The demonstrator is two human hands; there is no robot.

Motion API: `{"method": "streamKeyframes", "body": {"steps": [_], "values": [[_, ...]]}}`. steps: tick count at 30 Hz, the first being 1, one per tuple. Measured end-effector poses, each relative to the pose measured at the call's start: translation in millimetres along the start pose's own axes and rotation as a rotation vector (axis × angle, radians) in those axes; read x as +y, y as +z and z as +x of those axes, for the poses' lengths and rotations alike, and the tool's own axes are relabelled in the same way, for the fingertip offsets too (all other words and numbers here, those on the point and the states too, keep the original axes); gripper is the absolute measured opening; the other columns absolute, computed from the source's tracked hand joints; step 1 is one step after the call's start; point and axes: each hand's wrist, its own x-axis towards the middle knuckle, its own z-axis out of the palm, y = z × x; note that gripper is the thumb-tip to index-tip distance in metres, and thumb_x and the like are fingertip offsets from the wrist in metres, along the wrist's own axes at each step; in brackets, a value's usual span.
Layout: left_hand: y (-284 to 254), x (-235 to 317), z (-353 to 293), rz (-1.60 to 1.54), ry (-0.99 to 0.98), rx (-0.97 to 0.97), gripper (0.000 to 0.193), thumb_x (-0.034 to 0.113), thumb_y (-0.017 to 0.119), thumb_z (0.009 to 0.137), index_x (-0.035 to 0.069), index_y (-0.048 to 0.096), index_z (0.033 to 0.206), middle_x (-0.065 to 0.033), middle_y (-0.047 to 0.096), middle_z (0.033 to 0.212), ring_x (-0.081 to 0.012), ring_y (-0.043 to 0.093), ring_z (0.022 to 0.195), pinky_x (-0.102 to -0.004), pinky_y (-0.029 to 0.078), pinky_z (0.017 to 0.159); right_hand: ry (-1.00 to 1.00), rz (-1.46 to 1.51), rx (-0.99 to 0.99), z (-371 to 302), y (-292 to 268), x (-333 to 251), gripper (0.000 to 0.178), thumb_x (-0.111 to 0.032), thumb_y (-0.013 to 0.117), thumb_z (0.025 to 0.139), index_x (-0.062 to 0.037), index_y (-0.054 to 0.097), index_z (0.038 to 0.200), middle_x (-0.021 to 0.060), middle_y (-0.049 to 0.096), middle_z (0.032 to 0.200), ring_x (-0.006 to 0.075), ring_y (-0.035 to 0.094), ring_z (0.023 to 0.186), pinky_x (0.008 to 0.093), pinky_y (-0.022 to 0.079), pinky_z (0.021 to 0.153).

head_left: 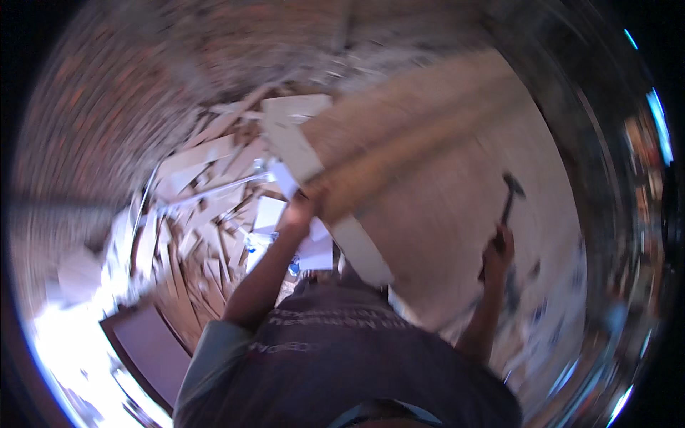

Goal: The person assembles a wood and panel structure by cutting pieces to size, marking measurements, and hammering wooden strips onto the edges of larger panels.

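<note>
Two-handed, grips a hammer (513, 188) by its handle with right fingers (501, 242) wrapped round, seemingly to free its head, and reaches a brown board (407, 158) over the tabletop (457, 228) with blurred left fingers (302, 210), perhaps for steadying, but cannot tell how closed.

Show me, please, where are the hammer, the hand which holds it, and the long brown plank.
Hammer (506, 211), head view: on the handle, just below its head.
Right hand (500, 248), head view: middle of the hand.
Brown plank (403, 158), head view: blurred upper face.
</note>
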Motion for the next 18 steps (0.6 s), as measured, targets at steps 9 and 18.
{"method": "streamKeyframes", "body": {"steps": [9, 18], "values": [[43, 140, -101, 0.086, 0.841, -0.045, 0.048, 0.016, 0.075, 0.092, -0.003, 0.053, 0.130, -0.0132, 0.063, 0.119, -0.0217, 0.060, 0.111, -0.0339, 0.049, 0.097, 0.042, -0.158, 0.599, -213, -82, -136, 0.052, -0.001, 0.058, 0.094, -0.0083, 0.050, 0.144, 0.0000, 0.055, 0.086, 0.0054, 0.047, 0.069, 0.0207, 0.041, 0.061], [90, 56, -218, 0.853, 1.452, -0.735, 0.070, -0.004, 0.069, 0.070, 0.006, 0.055, 0.138, -0.0175, 0.059, 0.129, -0.0391, 0.054, 0.124, -0.0481, 0.045, 0.106, 0.427, -0.266, 0.795, -402, -145, -111, 0.033, -0.012, 0.065, 0.095, -0.0003, 0.062, 0.126, 0.0034, 0.057, 0.076, 0.0108, 0.052, 0.067, 0.0311, 0.043, 0.057]]}}
